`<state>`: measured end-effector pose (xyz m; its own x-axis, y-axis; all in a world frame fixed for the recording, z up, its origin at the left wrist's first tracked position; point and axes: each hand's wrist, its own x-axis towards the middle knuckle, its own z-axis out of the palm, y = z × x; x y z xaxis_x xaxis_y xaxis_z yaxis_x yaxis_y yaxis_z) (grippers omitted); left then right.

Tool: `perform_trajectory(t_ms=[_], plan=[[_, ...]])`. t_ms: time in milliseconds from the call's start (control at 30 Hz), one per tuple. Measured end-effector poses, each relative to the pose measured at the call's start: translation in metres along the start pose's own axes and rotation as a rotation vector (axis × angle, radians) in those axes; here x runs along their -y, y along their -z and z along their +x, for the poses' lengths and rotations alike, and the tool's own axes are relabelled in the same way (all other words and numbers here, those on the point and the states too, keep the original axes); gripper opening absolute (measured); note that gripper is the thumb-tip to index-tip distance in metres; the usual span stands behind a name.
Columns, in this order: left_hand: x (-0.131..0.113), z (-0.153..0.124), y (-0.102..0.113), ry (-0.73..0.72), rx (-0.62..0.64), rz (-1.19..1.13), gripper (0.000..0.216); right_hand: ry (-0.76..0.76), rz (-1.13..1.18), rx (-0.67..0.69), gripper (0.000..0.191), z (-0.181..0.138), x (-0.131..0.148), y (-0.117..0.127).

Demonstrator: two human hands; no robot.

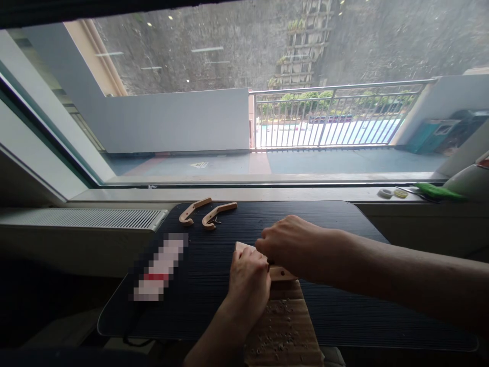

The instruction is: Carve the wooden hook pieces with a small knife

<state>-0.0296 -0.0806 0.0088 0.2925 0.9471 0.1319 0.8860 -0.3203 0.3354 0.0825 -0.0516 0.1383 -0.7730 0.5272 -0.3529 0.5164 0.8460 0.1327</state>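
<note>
A light wooden piece (281, 274) with a dark hole lies across the upper end of a corrugated cardboard strip (294, 321). My left hand (250, 272) is closed over the piece, fingers wrapped around its left part. Right against it, my right hand (284, 238) is closed in a fist above the wood. Whatever sits inside that fist is hidden by the fingers. Small pale crumbs, perhaps shavings, are scattered over the cardboard. Farther back on the left lie a hook-shaped wooden piece (193, 210) and a similar second hook (217, 214), with small screw-like bits beside the latter.
The dark ribbed table (336, 306) stands against a window sill (267, 194). A blurred pink-and-red item (162, 267) lies on its left side. Tape rolls (385, 193) and a green cloth-like thing (435, 191) rest on the sill. A radiator cover (84, 218) is left of the table.
</note>
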Motion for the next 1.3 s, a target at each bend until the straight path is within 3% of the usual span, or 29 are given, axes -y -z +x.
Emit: perform_trajectory(t_ms=[233, 367, 633, 1300], plan=[[-0.001, 0.0, 0.003, 0.005, 0.035, -0.013, 0.017, 0.038, 0.001, -0.042, 0.019, 0.003, -0.004, -0.007], [-0.001, -0.001, 0.003, -0.003, 0.022, -0.017, 0.015, 0.015, -0.027, -0.049, 0.007, 0.002, -0.005, -0.009], [0.004, -0.004, 0.002, -0.043, 0.029, -0.039, 0.012, -0.087, 0.018, -0.136, 0.024, -0.003, -0.007, -0.014], [0.004, -0.002, 0.001, -0.044, 0.05, -0.004, 0.012, -0.07, -0.01, -0.117, 0.02, -0.009, -0.003, -0.009]])
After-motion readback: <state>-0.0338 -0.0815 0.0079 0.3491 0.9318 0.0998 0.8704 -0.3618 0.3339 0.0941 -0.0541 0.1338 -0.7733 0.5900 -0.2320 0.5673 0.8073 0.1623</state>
